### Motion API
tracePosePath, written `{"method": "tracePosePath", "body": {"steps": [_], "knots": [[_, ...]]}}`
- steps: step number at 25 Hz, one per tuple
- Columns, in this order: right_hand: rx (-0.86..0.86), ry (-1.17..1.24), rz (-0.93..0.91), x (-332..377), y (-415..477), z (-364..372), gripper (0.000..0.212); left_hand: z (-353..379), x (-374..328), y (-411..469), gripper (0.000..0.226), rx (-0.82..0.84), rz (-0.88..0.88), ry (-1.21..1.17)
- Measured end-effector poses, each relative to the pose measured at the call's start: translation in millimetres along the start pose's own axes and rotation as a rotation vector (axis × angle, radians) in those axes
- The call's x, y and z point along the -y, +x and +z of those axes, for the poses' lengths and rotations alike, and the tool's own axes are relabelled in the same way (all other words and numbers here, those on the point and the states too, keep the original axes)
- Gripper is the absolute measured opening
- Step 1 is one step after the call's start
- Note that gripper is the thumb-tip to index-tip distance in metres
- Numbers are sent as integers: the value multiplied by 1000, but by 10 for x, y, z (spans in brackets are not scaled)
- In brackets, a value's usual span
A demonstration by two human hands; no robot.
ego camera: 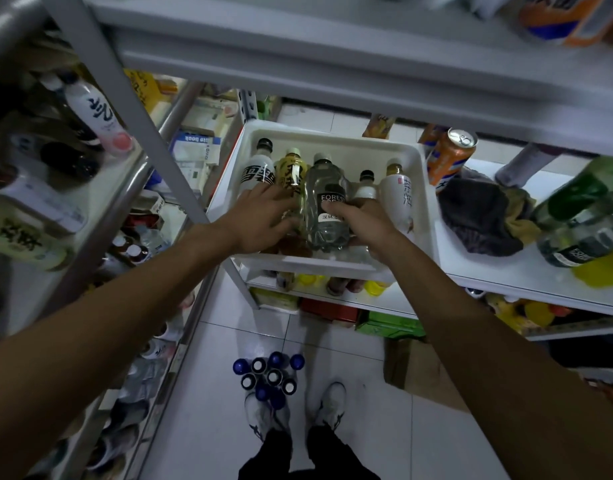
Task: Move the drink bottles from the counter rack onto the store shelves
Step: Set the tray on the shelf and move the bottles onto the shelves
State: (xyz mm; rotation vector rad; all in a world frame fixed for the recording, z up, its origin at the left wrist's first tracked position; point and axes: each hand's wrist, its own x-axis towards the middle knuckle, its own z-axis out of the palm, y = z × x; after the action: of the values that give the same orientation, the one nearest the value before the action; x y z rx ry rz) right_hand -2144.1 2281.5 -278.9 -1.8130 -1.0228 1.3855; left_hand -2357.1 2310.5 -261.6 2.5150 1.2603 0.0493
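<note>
- clear bottle (pixel 327 202) is standing upright in white tray (pixel 333 142), between both hands;
- right hand (pixel 365 221) fingers are curling round its right side;
- left hand (pixel 263 218) fingers are lying spread on yellow bottle (pixel 291 171) beside it;
- right looks nearer, so probably lifting straight up.

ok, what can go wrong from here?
1. Bottles stand tightly packed in the white tray. Lifting the clear bottle, which the right hand grips, may tip the small black-capped bottle beside it.
2. The left hand reaches across the yellow-label bottle and could knock it over.
3. Blue-capped bottles stand on the floor right at the shoes, so stepping away risks kicking them.
</note>
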Motion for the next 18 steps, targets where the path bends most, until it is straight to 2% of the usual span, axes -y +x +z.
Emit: {"method": "tracePosePath", "body": {"steps": [5, 9, 14, 16, 18], "knots": [[-7, 53, -133, 111, -280, 139, 37, -103, -139, -216, 45, -48, -53, -298], [-6, 110, -266, 291, -509, 339, 43, -188, -160, -534, 61, -86, -76, -369], [-2, 149, -377, 425, -753, 688, 40, -284, -137, -880, 68, -234, -222, -767], [70, 151, -380, 422, -825, 820, 45, -276, -109, -1075, 75, -256, -274, -792], [190, 192, -337, 474, -935, 929, 28, -311, -104, -1319, 79, -275, -322, -783]]}}
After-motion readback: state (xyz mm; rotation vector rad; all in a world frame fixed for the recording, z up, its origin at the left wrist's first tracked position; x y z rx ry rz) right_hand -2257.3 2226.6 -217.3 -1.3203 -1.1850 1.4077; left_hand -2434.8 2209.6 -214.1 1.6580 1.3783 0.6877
